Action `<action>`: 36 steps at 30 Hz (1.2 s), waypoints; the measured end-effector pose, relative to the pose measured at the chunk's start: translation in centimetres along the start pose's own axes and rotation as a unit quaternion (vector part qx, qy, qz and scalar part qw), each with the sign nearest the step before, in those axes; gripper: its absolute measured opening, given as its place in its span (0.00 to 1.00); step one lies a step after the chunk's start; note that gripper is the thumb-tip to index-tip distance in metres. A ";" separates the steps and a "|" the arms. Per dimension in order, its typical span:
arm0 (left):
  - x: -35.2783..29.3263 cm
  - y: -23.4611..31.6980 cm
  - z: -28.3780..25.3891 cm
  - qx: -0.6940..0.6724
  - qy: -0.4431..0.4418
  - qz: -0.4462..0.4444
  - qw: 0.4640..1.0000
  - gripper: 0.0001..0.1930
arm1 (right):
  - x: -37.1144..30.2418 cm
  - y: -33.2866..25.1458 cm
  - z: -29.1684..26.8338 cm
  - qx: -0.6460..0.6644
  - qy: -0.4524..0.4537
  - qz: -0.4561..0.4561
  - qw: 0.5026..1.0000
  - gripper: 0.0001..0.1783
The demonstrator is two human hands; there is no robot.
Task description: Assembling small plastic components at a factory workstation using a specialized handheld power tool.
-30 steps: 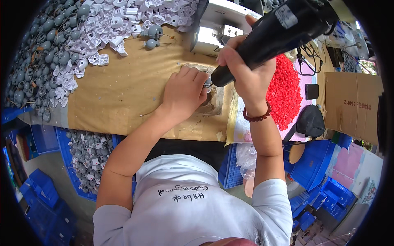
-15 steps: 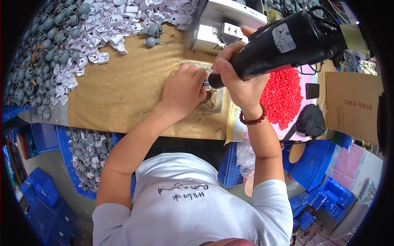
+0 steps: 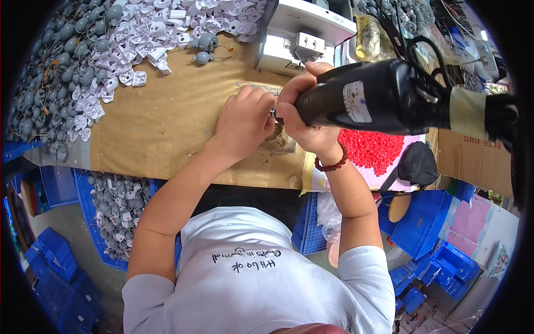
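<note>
My right hand [image 3: 310, 125] is wrapped round a black electric screwdriver [image 3: 384, 100], tilted with its cabled back end up to the right. Its nose points at the fingers of my left hand [image 3: 242, 119], which are curled over the table just beside it. A small part of something metallic shows between the two hands; what my left fingers grip is mostly hidden beneath them. Under both hands lies a stained clear patch [image 3: 281, 142] on the brown-covered table [image 3: 161, 128].
Grey round fittings [image 3: 39, 94] and white plastic housings [image 3: 161, 28] heap at the far left. A white metal box [image 3: 283, 53] stands ahead. Small red pieces [image 3: 370, 150] and a black cap-like item [image 3: 417, 164] lie right. A blue crate [image 3: 103, 239] of grey parts stands below the table's edge.
The screwdriver has swung lower and more level, its back end moving right and down. My right hand has shifted slightly left, closer to my left hand, which has barely moved.
</note>
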State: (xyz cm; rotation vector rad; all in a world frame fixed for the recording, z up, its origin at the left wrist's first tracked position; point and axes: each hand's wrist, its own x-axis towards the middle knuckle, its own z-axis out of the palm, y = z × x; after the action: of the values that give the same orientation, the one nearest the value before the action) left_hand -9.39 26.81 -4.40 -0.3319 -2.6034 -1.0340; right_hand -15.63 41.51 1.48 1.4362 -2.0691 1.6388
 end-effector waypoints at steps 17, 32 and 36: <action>-0.4 0.4 -0.4 0.014 -0.003 -0.046 0.999 0.19 | -0.2 4.3 -6.4 0.180 0.326 0.324 0.870 0.19; -1.6 -0.3 0.5 0.004 0.013 0.018 1.000 0.17 | -2.8 2.4 0.3 -0.025 0.139 0.208 0.968 0.03; -3.6 -0.2 -1.8 -0.144 0.050 0.006 0.988 0.21 | -0.6 1.9 0.1 0.157 0.101 0.247 0.951 0.04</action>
State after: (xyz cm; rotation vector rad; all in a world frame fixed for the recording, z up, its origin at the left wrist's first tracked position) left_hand -5.75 25.10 -4.63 -0.3522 -2.3613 -1.3895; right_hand -16.63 41.74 -0.21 0.7891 -2.2401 2.2783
